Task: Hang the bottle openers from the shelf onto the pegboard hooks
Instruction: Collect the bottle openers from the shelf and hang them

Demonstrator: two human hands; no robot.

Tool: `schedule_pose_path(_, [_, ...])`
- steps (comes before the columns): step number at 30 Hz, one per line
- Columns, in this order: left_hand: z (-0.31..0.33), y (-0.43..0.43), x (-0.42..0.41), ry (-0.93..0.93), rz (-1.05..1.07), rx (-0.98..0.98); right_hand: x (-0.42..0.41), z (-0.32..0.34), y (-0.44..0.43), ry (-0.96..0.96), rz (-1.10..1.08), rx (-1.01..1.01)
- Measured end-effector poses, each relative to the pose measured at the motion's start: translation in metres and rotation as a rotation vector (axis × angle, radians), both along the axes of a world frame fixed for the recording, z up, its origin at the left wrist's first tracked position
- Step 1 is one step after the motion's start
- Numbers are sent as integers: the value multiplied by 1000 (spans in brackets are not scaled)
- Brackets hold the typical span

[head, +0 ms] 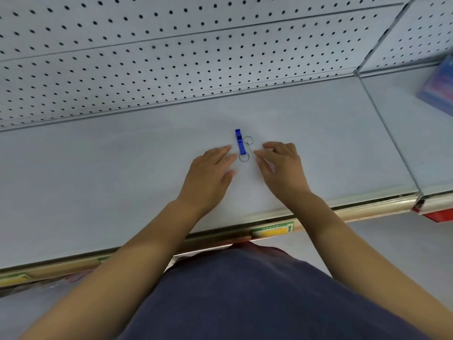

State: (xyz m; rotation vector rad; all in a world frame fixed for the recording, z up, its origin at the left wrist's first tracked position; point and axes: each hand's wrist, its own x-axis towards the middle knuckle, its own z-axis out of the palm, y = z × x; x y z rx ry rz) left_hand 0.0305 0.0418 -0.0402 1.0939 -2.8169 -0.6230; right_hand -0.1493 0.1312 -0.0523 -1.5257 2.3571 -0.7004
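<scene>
Dark blue cloth (245, 290) is seen lowest, before a smooth pale-grey shelf (98, 180) backed by perforated pegboard (147, 57). A slim, glossy blue bottle opener (239, 142) with a round steel key ring (244, 157) and a thin wire loop (248, 139) is laid flat mid-shelf. The left hand (210, 173) is rested flat and released beside it, while the right hand (282, 165) is bent with fingertips at the wire loop, and whether it is grasped cannot be told.
</scene>
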Motion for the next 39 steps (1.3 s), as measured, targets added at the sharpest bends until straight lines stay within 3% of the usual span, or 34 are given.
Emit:
schedule_pose_path(4, [-8,-10,-15,94,-83,-24,-17,-9,19,-36,-71,-126])
schedule_pose_path(8, [-21,-23,-27,166,-99,6,-27,-2,25,-197,-193,-170])
schedule_pose_path(20, [-15,-49,-42,201,-108,-167,-32,-3,-22,-243,-262,-21])
schedule_pose_path(26, [-5,-47,-42,144,0,-9,-37,8,-21,-352,-253,31])
schedule_pose_path(31, [7,-35,-36,226,221,297,-44,22,-14,-610,-265,28])
schedule_pose_path(39, [47,-14,-19,548,594,609,-29,66,-6,-671,-212,-80])
